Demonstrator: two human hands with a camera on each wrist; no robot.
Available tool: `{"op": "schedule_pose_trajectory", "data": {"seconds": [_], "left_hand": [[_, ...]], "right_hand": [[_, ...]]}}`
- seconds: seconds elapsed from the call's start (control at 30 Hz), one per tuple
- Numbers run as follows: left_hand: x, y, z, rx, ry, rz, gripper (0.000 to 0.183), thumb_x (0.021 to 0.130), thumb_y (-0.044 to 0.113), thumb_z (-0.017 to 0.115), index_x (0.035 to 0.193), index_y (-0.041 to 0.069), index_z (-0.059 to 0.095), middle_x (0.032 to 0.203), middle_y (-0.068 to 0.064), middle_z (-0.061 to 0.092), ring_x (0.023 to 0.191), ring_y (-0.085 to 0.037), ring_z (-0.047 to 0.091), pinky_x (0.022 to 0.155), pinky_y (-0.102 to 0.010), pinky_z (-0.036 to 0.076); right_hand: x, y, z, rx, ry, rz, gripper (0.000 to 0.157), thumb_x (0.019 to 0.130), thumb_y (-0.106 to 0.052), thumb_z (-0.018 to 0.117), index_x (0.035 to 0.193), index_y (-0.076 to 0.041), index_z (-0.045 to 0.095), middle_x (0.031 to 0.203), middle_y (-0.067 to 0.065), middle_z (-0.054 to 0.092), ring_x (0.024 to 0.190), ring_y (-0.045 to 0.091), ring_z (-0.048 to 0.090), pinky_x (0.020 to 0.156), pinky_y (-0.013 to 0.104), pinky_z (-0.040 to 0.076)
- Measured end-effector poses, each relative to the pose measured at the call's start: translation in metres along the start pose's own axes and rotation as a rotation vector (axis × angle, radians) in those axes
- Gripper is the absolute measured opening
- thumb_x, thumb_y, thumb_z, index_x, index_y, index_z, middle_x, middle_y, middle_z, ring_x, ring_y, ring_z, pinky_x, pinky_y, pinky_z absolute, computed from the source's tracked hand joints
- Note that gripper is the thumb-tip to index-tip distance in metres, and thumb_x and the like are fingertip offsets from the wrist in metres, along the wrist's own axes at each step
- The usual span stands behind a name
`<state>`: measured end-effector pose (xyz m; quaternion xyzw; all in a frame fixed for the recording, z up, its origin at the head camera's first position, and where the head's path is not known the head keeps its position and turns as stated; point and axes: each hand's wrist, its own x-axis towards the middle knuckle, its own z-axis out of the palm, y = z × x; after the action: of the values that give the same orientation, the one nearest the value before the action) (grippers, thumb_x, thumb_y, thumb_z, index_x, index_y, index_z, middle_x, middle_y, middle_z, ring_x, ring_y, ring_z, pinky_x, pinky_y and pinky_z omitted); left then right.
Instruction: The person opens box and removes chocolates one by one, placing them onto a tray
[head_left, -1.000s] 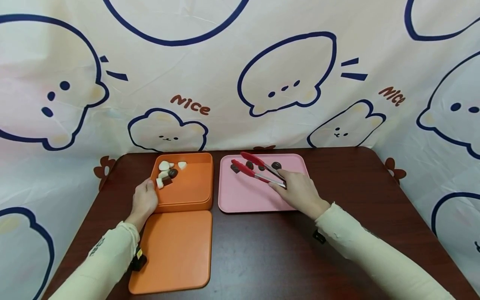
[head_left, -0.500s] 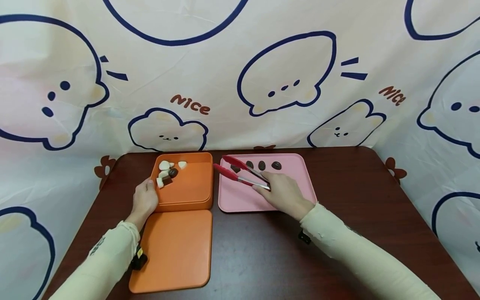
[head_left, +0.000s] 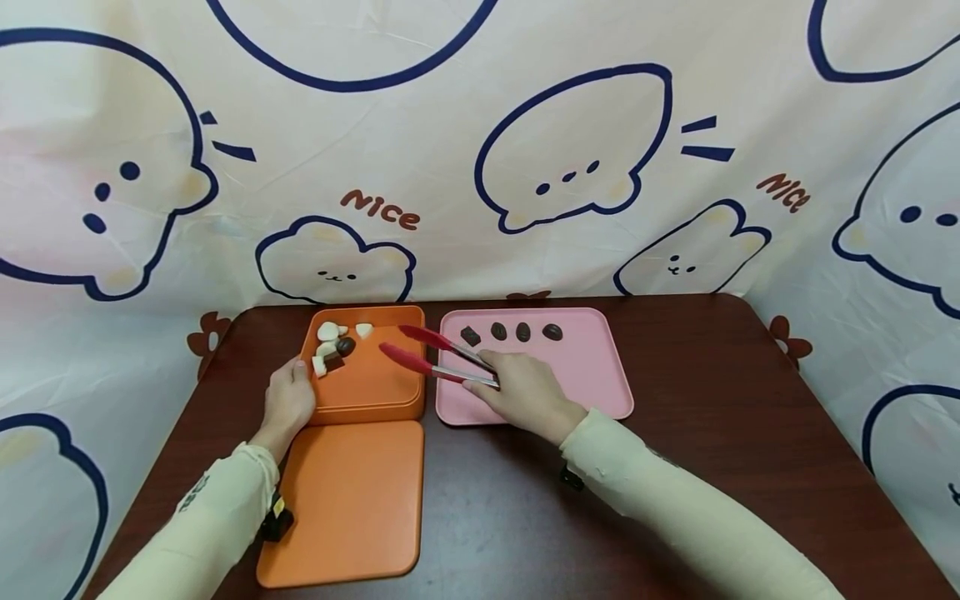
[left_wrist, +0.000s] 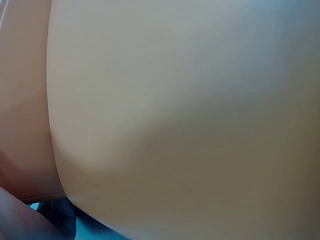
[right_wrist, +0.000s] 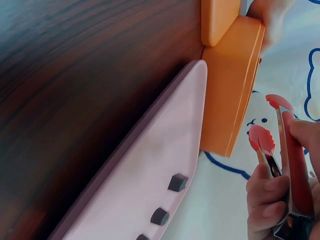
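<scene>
My right hand (head_left: 521, 396) grips a pair of tongs (head_left: 461, 358) with red tips and metal arms. The tips are spread apart with nothing between them, over the right part of the orange box (head_left: 386, 412). In the right wrist view, fingers and thumb hold the tongs (right_wrist: 295, 170). My left hand (head_left: 288, 400) holds the box at its left side; its fingertips are partly hidden. White and dark chocolates (head_left: 327, 332) lie in the box's left part. Several dark chocolates (head_left: 522, 332) lie in a row along the back of the pink tray (head_left: 540, 400).
An orange lid (head_left: 348, 508) lies flat in front of the box, under my left forearm. The brown table (head_left: 517, 517) ends at a printed cloth (head_left: 450, 167) behind. In the left wrist view an orange surface (left_wrist: 175, 100) fills nearly everything.
My right hand has carried the tongs leftward from above the pink tray to over the orange box. The left hand, box and chocolates have stayed put.
</scene>
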<state>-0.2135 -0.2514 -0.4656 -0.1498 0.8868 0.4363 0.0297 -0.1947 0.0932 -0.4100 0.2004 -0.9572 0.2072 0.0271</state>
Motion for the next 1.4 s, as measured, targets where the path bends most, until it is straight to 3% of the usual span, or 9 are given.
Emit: {"op": "schedule_pose_trajectory", "data": {"seconds": [0.33,0.77,1.03,1.17,1.4], "left_hand": [[-0.001,0.001,0.000,-0.004,0.007,0.004,0.058,0.112,0.033,0.009,0.161,0.004,0.020,0.162,-0.025,0.031,0.150,-0.044,0.030,0.121,-0.062,0.026],[0.001,0.000,-0.001,0.003,0.018,0.003,0.058,0.112,0.033,0.010,0.161,0.003,0.024,0.161,-0.026,0.034,0.149,-0.044,0.031,0.122,-0.062,0.026],[0.002,-0.001,-0.002,0.004,0.024,0.005,0.059,0.112,0.033,0.010,0.160,0.003,0.024,0.161,-0.026,0.034,0.148,-0.044,0.032,0.121,-0.062,0.026],[0.003,-0.002,-0.002,0.008,0.015,0.000,0.059,0.112,0.035,0.010,0.161,0.005,0.023,0.161,-0.026,0.033,0.149,-0.045,0.031,0.121,-0.062,0.026],[0.003,-0.001,-0.001,0.015,0.006,-0.002,0.060,0.111,0.035,0.009,0.161,0.005,0.023,0.162,-0.025,0.032,0.150,-0.044,0.030,0.122,-0.061,0.026]], "right_hand": [[0.015,-0.025,0.009,-0.049,-0.038,-0.068,0.032,0.095,-0.048,0.067,0.097,-0.017,0.066,0.062,-0.006,0.052,0.059,0.012,0.052,0.051,0.027,0.041],[0.034,-0.046,0.023,-0.073,-0.126,-0.042,0.047,0.095,-0.051,0.067,0.122,-0.013,0.070,0.087,-0.003,0.071,0.072,0.011,0.061,0.067,0.031,0.057],[0.045,-0.052,0.029,-0.112,-0.147,-0.054,0.044,0.096,-0.049,0.066,0.117,-0.011,0.071,0.076,-0.004,0.063,0.067,0.011,0.056,0.054,0.024,0.048],[0.051,-0.060,0.028,-0.166,-0.154,-0.069,0.044,0.096,-0.051,0.064,0.117,-0.013,0.070,0.077,-0.006,0.062,0.067,0.010,0.057,0.052,0.023,0.047],[0.063,-0.074,0.028,-0.326,-0.161,-0.117,0.037,0.096,-0.052,0.064,0.105,-0.017,0.070,0.077,-0.005,0.065,0.062,0.011,0.058,0.050,0.024,0.047]]}}
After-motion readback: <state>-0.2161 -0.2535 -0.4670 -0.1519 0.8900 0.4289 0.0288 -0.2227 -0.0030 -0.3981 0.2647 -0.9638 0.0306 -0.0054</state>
